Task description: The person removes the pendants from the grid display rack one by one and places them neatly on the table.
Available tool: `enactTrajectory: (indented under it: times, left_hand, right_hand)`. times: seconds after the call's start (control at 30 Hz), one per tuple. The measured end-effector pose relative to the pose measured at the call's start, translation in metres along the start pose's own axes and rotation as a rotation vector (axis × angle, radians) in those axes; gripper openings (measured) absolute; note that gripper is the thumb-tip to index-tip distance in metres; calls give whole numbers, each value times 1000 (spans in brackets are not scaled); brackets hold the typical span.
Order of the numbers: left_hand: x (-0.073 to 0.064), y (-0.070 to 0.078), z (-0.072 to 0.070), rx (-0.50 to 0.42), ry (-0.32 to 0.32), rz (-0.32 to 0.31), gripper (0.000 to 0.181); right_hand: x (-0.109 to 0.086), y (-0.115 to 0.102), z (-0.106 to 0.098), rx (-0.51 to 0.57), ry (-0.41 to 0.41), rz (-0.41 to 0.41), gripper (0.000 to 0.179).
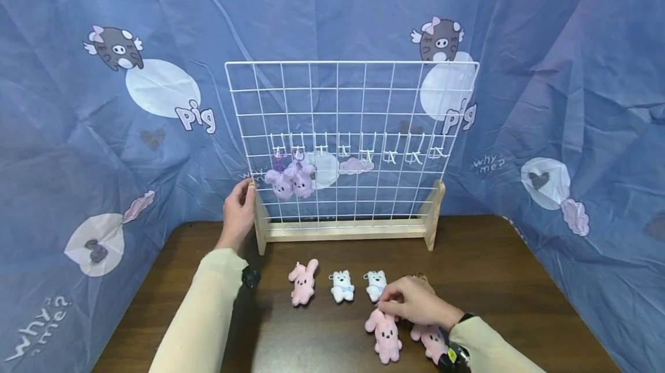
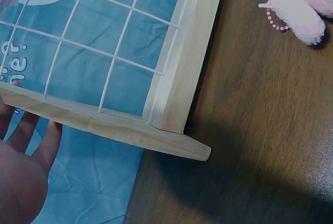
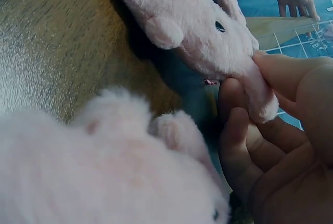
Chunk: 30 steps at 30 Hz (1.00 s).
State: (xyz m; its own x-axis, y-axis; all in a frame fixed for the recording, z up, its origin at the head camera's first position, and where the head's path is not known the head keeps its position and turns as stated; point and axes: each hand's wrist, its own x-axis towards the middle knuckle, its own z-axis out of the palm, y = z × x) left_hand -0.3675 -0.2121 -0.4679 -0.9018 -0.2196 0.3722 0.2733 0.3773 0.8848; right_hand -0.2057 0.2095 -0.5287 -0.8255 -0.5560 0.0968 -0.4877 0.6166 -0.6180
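Observation:
My left hand (image 1: 240,208) grips the left wooden side post (image 1: 259,217) of a white wire grid rack near its top; in the left wrist view its fingers (image 2: 48,146) reach behind the wood. Over the table, my right hand (image 1: 415,302) pinches a pink plush bunny keychain (image 1: 386,335) by an ear, between thumb and fingers, as the right wrist view shows close up. Another pink plush bunny (image 1: 430,341) lies under the right wrist, partly covered. Two purple plush keychains (image 1: 301,181) hang from the two leftmost hooks of the rack.
Several more white hooks (image 1: 389,156) line the same row of the grid. On the brown table (image 1: 312,338) lie a third pink bunny (image 1: 302,283) and two white bear keychains (image 1: 342,287). Something brown (image 1: 423,278) shows behind my right hand. Blue printed cloth (image 1: 332,9) surrounds the table.

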Motion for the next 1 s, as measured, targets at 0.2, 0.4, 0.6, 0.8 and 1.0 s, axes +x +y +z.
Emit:
enactTrajectory:
  times: [0.2, 0.4, 0.6, 0.8, 1.0]
  left_hand:
    - [-1, 1, 0, -4, -3, -4, 40]
    - [-1, 1, 0, -2, 1, -3, 39]
    - [0, -2, 1, -10, 0, 1, 39]
    - [1, -1, 0, -24, -8, 8, 40]
    - [0, 1, 0, -20, -7, -1, 40]
  right_hand:
    - [-1, 2, 2, -7, -23, -31, 8]
    - [-3, 3, 6, 115, -107, -57, 8]
    - [-3, 1, 5, 105, -140, -66, 9]
    - [-4, -1, -1, 48, -101, -46, 7]
    - [-4, 2, -5, -5, -68, -54, 7]
